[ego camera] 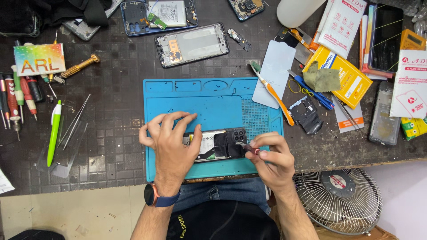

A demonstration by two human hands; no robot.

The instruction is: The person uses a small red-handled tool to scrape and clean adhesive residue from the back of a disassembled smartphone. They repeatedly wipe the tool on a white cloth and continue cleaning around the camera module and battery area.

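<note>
An opened phone with its back cover off lies on the blue repair mat, its camera block toward the right. My left hand rests on the phone's left end and holds it down, fingers spread. My right hand pinches a small dark red tool, its tip touching the phone's right edge below the camera block.
Two more opened phone frames lie behind the mat. Screwdrivers, a green pen and tweezers are at the left. A toothbrush, boxes and phone screens crowd the right. A small fan stands below the table edge.
</note>
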